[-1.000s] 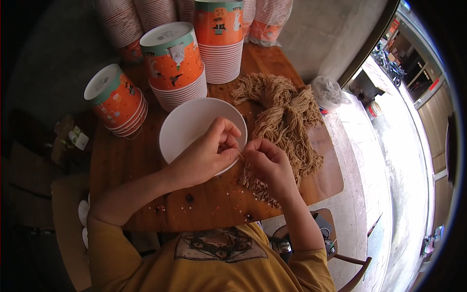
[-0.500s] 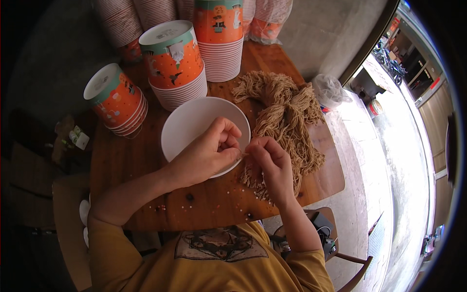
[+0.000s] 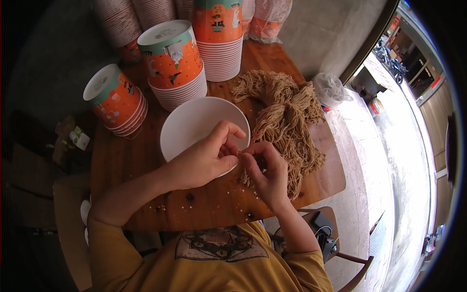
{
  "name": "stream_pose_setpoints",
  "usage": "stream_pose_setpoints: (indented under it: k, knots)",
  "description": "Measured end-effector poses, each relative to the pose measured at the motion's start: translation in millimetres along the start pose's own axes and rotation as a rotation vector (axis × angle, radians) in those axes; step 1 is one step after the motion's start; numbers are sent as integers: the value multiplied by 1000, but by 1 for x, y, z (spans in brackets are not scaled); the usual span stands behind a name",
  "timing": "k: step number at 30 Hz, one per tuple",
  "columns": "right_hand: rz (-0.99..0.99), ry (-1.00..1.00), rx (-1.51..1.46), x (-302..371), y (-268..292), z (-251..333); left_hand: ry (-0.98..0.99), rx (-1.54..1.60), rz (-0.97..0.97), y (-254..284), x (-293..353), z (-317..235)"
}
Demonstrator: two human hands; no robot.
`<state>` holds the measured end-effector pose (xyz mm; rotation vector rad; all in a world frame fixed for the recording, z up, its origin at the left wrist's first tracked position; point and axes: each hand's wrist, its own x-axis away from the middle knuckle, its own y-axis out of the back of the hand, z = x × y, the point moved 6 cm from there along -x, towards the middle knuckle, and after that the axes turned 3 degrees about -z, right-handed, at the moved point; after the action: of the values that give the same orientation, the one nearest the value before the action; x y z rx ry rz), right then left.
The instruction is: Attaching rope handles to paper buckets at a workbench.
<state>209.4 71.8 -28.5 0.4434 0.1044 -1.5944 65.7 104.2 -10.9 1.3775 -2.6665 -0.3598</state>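
My left hand (image 3: 202, 159) is over the near right rim of a white paper bowl (image 3: 187, 127), thumb and fingers pinched together. Close against its fingertips is my right hand (image 3: 268, 170), its thumb and index finger also pinching. Between the two sets of fingertips shows a thin tan strand of string (image 3: 239, 153), curled in what looks like a small loop. Most of it is hidden by my fingers. Just beyond my right hand lies a thick bundle of tan string (image 3: 287, 117), gathered in the middle, with loose strands hanging toward me.
Upside-down stacks of orange and green paper tubs (image 3: 175, 63) stand behind the bowl, with a shorter stack (image 3: 116, 100) at the left. Bagged tubs (image 3: 266, 22) line the wall. Small white and orange beads (image 3: 233, 193) lie along the near part of the wooden table (image 3: 146, 190).
My right hand has shifted slightly left, and its thumb and index have turned inward to meet my left fingertips. The left hand has barely moved.
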Motion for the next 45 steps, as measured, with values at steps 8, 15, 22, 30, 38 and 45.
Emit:
stream_pose_setpoints:
  k: [8, 15, 22, 30, 38, 45]
  knots:
    - [-14, 60, 1, 3, -1, -5, -41, -173, -40, 4, 1, 5]
    - [-27, 170, 53, 2, 1, 0, 63, -290, 13, 5, 3, -2]
    - [-16, 169, 15, 1, 1, 2, 16, -208, 63, 7, -1, 4]
    - [8, 45, -94, 3, 1, -13, 56, -114, 65, 6, -1, 3]
    - [-8, -7, -168, 4, 5, -15, 68, -24, 32, 2, -2, 2]
    - [-25, 192, 201, 5, 6, 9, 78, 2, -15, 4, -3, 3]
